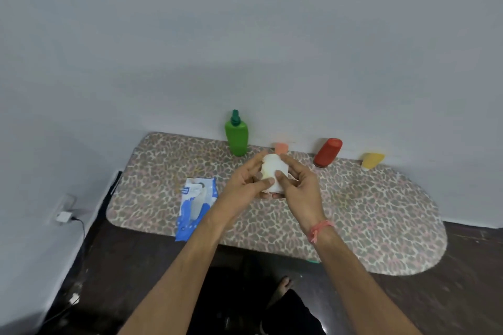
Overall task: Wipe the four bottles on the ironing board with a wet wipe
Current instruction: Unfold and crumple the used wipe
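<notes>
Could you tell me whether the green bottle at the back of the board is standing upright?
Upright: the green bottle stands on its base on the ironing board, cap uppermost.

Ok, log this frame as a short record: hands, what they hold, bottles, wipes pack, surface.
left hand: grips the wipe
right hand: grips the wipe
wet wipe: white, held above the board
bottles: green bottle, red bottle, yellow bottle, orange-capped bottle partly hidden, all along the wall
wipes pack: blue and white, lying flat
ironing board: leopard-print cover
</notes>
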